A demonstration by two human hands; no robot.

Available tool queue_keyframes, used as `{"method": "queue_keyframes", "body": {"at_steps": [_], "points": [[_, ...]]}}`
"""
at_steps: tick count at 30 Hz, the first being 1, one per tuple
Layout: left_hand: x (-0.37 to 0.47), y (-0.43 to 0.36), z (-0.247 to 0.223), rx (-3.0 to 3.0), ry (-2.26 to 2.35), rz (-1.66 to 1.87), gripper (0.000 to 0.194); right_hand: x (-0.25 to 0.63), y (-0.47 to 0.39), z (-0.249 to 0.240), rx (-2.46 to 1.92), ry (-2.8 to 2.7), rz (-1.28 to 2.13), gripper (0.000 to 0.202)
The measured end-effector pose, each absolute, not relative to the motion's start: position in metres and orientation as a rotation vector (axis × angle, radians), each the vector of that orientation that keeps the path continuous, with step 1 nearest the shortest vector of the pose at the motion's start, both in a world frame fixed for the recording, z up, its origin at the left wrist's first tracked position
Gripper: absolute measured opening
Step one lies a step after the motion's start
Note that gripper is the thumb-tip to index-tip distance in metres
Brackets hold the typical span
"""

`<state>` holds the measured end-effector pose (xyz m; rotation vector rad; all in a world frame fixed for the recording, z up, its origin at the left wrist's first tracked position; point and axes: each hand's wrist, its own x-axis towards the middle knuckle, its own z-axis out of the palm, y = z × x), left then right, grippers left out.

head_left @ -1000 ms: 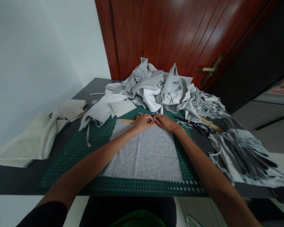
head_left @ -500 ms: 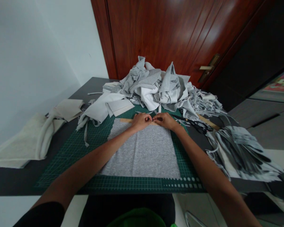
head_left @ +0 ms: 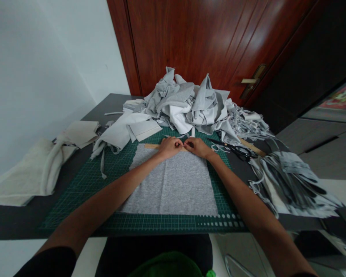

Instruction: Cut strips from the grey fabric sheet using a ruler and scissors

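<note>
A grey cloth piece [head_left: 173, 184] lies flat on the green cutting mat [head_left: 83, 196]. Across its far edge runs a wooden strip [head_left: 151, 146], partly covered by the hands. My left hand [head_left: 170, 147] is at that edge, thumb and fingers pinched together. Just right of it, nearly touching, my right hand [head_left: 197, 147] is pinched in the same way, fingertips over the strip. What either pinch holds is too small to make out.
Behind the mat rises a heap of grey fabric [head_left: 190, 104]. Black scissors [head_left: 236, 150] and another wooden strip [head_left: 252, 147] lie to the right, near stacked grey cloth strips [head_left: 296, 184]. Cream cloth [head_left: 25, 173] is at the left. A door [head_left: 190, 38] stands behind.
The whole view has shifted slightly. Both hands stay pinched at the far edge of the cloth, with their fingertips close together.
</note>
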<state>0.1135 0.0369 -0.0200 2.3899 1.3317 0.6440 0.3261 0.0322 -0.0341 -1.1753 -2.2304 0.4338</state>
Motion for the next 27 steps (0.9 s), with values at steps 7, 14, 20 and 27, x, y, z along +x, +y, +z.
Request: {"method": "queue_keyframes", "body": {"at_steps": [7, 14, 20, 27], "points": [[0.1108, 0.0375, -0.0187, 2.423, 1.299, 0.62, 0.022, 0.3272, 0.0338, -0.0382, -1.133, -2.225, 0.433, 0.013], [0.1146, 0.0313, -0.0175, 2.404, 1.373, 0.632, 0.019, 0.3267, 0.0343, -0.0418, -1.084, -2.206, 0.413, 0.014], [0.1166, 0.0314, -0.0175, 2.424, 1.388, 0.603, 0.019, 0.3249, 0.0339, -0.0425, -1.073, -2.203, 0.41, 0.013], [0.1172, 0.0318, -0.0194, 2.446, 1.421, 0.555, 0.021, 0.3296, 0.0318, -0.037, -1.086, -2.187, 0.462, 0.013]]}}
